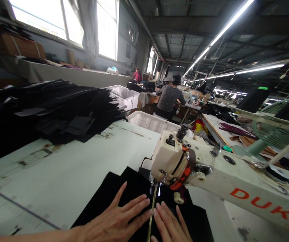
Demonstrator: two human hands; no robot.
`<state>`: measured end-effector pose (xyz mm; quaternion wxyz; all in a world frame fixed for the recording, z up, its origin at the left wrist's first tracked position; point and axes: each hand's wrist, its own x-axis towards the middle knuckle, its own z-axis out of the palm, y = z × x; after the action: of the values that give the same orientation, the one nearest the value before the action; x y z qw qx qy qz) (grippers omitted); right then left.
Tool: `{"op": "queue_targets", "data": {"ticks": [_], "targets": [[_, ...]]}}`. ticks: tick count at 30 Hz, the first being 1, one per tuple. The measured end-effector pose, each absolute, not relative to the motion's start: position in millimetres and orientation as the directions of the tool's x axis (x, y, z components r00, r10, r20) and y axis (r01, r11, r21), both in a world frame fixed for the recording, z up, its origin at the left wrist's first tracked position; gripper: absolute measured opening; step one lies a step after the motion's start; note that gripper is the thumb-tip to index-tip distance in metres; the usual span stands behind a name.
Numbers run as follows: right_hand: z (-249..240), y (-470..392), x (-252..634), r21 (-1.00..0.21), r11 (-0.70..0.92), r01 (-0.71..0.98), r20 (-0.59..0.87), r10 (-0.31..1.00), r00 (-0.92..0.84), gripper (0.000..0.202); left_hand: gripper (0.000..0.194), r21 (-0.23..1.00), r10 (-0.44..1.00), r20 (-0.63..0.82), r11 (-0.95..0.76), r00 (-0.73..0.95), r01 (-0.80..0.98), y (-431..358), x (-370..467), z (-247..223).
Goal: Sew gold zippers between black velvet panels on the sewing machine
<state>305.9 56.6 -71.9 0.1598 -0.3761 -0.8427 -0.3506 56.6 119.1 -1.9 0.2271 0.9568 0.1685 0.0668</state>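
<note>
Black fabric (116,185) lies on the pale table under the head of a sewing machine (169,161). A narrow gold-coloured zipper (152,215) runs down the fabric from the presser foot (154,188). Flat on the cloth left of this strip rests my left hand (124,211), fingers spread and fingertips close to the zipper. My right hand (168,223) presses on the fabric just right of the strip, its fingers stretched toward the needle area. Neither hand grips anything. The lower part of the right hand is cut off by the frame edge.
A large heap of black cut pieces (79,101) covers the table's left rear. White plastic bins (146,121) stand beyond the far edge. A co-worker (171,97) sits farther off. Thread cones (253,99) and a green fan (272,124) are at the right. A ruler scale (20,208) marks the front left.
</note>
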Motion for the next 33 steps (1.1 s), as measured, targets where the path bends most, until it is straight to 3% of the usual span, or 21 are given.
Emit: {"op": "queue_targets", "data": {"ticks": [22, 27, 33], "targets": [[-78, 63, 312, 0.568, 0.446, 0.692, 0.468, 0.516, -0.717, 0.038, 0.072, 0.330, 0.305, 0.089, -0.907, 0.948, 0.261, 128, 61, 7], [-79, 65, 312, 0.568, 0.445, 0.692, 0.469, 0.516, -0.717, 0.039, 0.064, 0.294, 0.293, 0.036, -0.917, 0.955, 0.270, 128, 64, 6], [-82, 64, 312, 0.546, 0.459, 0.701, 0.482, 0.512, -0.711, 0.037, 0.067, 0.304, 0.294, 0.101, -0.919, 0.950, 0.252, 126, 62, 8]]}}
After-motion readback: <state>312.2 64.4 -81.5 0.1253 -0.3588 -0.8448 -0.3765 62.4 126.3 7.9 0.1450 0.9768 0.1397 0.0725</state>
